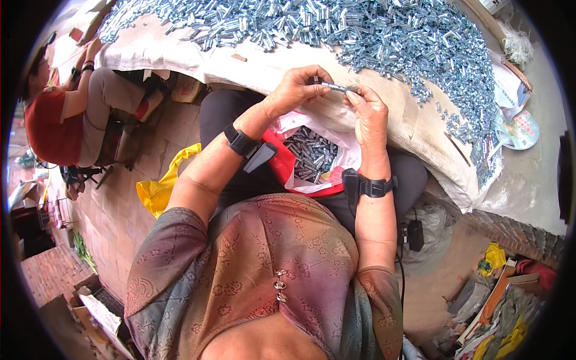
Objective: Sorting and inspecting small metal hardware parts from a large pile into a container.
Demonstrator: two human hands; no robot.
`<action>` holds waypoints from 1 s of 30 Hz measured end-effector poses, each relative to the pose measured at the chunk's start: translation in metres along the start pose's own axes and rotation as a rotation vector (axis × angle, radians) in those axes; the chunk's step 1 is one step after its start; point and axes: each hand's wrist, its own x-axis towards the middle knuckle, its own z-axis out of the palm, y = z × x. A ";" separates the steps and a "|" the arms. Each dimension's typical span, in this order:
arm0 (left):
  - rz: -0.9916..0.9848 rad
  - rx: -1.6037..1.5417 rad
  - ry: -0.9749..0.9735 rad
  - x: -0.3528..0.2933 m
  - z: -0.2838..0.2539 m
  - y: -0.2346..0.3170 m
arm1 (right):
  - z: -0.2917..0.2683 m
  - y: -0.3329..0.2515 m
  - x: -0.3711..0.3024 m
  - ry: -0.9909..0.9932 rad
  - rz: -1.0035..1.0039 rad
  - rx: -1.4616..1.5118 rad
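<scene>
My left hand [298, 89] pinches one end of a slim metal bolt-like piece [335, 87] between thumb and fingers. At its other end, the thumb and fingertips of my right hand [370, 114] close on the same piece. It lies nearly level above the edge of a cloth-covered work surface [240, 66]. Below my hands, a red and white plastic bag [288, 171] rests open in my lap. Inside are many darker metal bolt-like pieces [310, 153]. Beyond my hands spreads a heap of shiny bluish metal sleeves [264, 27], with smaller pieces [474, 108] toward the right.
At the left sits another person [54, 126] in a red top, hands at the same surface. A yellow bag [165, 183] lies beside my left leg. A round fan-like card [519, 130] is at the right edge; cloths and boxes [498, 306] pile up lower right.
</scene>
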 end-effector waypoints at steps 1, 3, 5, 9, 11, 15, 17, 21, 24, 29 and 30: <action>-0.002 0.000 -0.003 0.001 0.000 -0.002 | 0.000 0.000 0.000 0.002 0.014 0.040; 0.026 -0.048 0.008 0.003 0.002 -0.004 | 0.000 0.001 0.000 -0.002 0.015 0.044; 0.028 -0.065 0.021 0.004 0.005 -0.003 | -0.002 0.002 0.000 -0.007 0.016 0.047; 0.021 -0.107 0.033 0.007 0.011 0.000 | -0.006 0.007 0.001 0.007 -0.088 -0.218; 0.108 0.122 0.040 0.013 0.012 -0.010 | -0.008 0.010 0.003 0.023 -0.126 -0.352; 0.508 0.819 -0.018 0.019 0.027 -0.015 | -0.013 0.006 0.007 -0.078 -0.308 -1.022; 0.501 0.861 -0.033 0.020 0.034 -0.011 | -0.015 -0.001 0.009 -0.123 -0.372 -1.245; 0.399 1.055 -0.088 0.022 0.041 -0.004 | -0.023 -0.010 0.019 0.051 -0.364 -1.295; 0.414 1.028 -0.098 0.021 0.036 -0.003 | -0.040 -0.012 0.033 0.150 -0.397 -1.394; 0.145 0.634 -0.474 -0.001 0.032 0.024 | -0.071 -0.018 0.053 0.369 -0.318 -1.697; 0.143 0.638 -0.470 0.001 0.027 0.024 | -0.067 -0.022 0.055 0.370 -0.221 -1.722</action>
